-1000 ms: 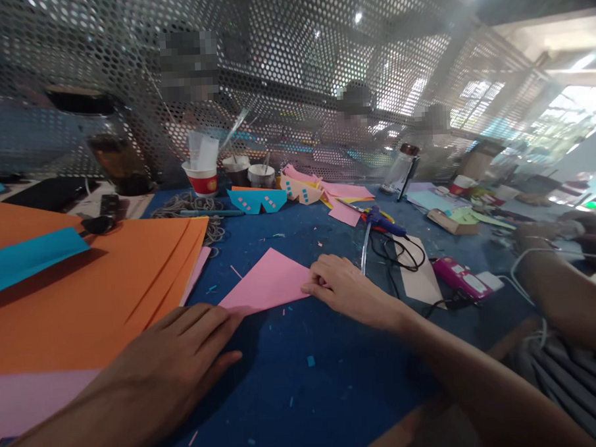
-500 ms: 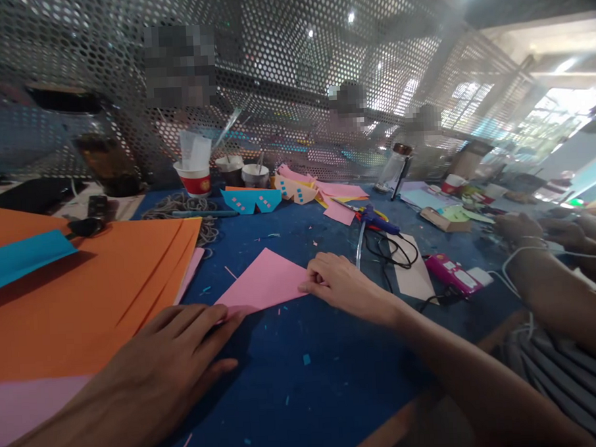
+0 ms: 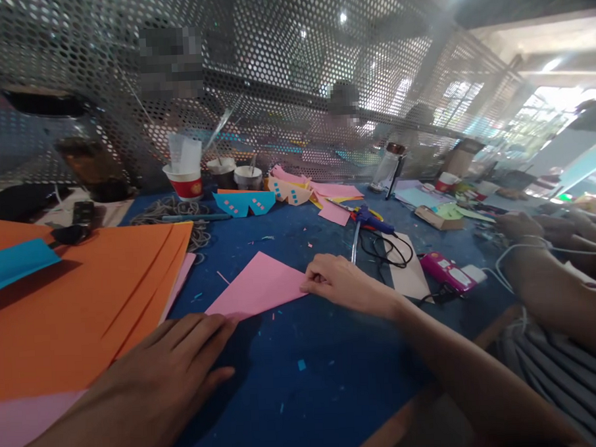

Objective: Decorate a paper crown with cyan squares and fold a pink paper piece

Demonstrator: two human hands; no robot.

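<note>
A folded pink sheet of paper (image 3: pixel 259 288) lies on the blue tabletop in front of me, roughly triangular, its peak pointing away. My right hand (image 3: pixel 340 284) has its fingers curled and pinches the right corner of this paper. On the left corner rest the fingertips of my left hand (image 3: pixel 185 353); its fingers are stretched out and the thumb stands apart above the table. Under and beside my left forearm is a stack of orange paper sheets (image 3: pixel 132 270), with pink sheets showing beneath.
Blue and peach paper masks (image 3: pixel 245 203) stand at the back near paper cups (image 3: pixel 185 182) and grey cord (image 3: pixel 169 209). A blue glue gun (image 3: pixel 371 219) and a magenta box with wires (image 3: pixel 447 272) lie right. Another person's arm (image 3: pixel 547 272) is at far right. Perforated metal screens the back.
The view has shifted slightly, moving things a little left. My left fingers have slid outward along the paper's left corner. My right hand keeps its pinch on the right corner.
</note>
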